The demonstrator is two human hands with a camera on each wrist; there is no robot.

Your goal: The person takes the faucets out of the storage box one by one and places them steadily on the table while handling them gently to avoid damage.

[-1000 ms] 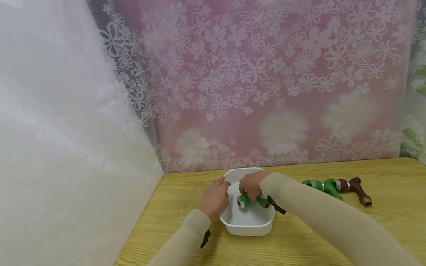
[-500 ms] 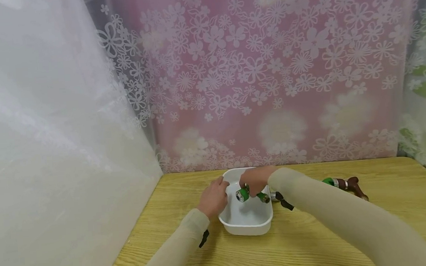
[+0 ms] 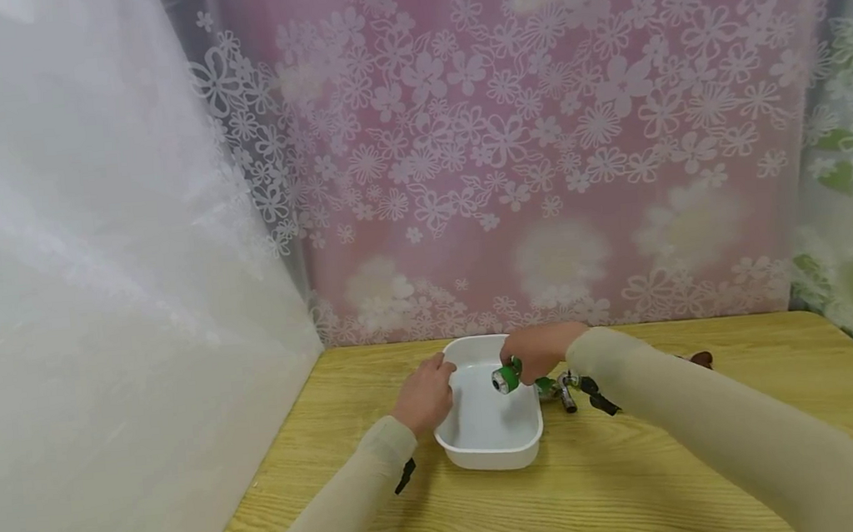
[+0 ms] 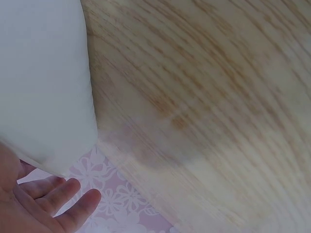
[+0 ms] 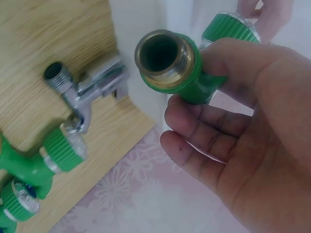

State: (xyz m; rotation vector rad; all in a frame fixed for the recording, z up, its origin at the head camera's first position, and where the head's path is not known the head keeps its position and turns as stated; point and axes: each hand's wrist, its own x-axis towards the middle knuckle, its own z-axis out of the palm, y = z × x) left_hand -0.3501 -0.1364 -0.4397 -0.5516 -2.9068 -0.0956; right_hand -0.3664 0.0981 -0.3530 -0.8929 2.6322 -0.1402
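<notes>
A white plastic basin [image 3: 488, 428] stands on the wooden table. At its left rim is my left hand [image 3: 423, 396], gripping the edge; in the left wrist view several fingers [image 4: 80, 208] of it reach past the rim. My right hand [image 3: 542, 350] holds a green Y-shaped pipe fitting [image 5: 194, 90] between thumb and fingers, over the basin's right side. The fitting has a brass threaded mouth and a ribbed green collar [image 5: 231, 29]. To the right of the basin lies a chrome angle valve [image 5: 99, 80], partly hidden by the right hand in the head view.
More green fittings [image 5: 34, 167] with ribbed collars lie beyond the chrome valve. A brown fitting [image 3: 701, 359] shows behind the right sleeve [image 3: 709, 419]. Flowered pink sheeting [image 3: 539, 165] hangs at the table's back edge, and white sheeting [image 3: 100, 325] borders the left side.
My right hand has lifted the green fitting from inside the basin and carried it right toward the rim. The left hand stays on the basin's left rim.
</notes>
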